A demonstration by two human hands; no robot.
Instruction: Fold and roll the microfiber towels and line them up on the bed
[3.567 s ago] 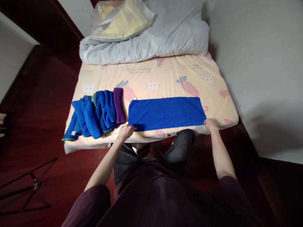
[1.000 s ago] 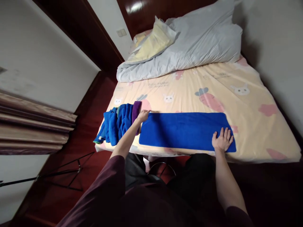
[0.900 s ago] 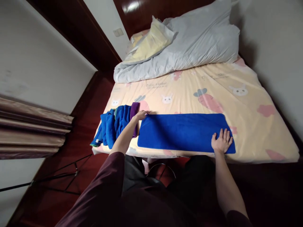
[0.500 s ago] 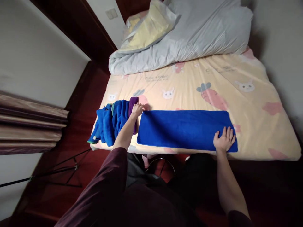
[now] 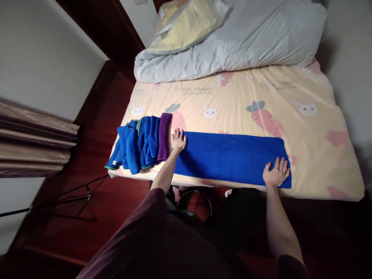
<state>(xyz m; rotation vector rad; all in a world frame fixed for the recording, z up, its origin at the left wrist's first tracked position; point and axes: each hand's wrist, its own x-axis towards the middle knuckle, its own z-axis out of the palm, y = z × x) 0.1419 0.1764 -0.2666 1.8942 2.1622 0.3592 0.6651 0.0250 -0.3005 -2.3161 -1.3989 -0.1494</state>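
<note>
The left hand (image 5: 178, 140) lies flat, fingers spread, on the left end of the blue towel (image 5: 229, 157); the right hand (image 5: 276, 173) presses open-palmed on its near right corner. The towel's long axis runs left to right along the bed's (image 5: 238, 104) near edge, just right of the folded towels (image 5: 141, 143).

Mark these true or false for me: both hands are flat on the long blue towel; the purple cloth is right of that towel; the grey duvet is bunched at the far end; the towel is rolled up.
1. Both hands, left hand and right hand, lie flat on the long blue folded towel: true.
2. The purple folded cloth lies right of the towel: false, it lies left, beside the pile of blue cloths.
3. The crumpled grey duvet is bunched at the far end: true.
4. The towel is rolled up: false, it lies flat.
</note>
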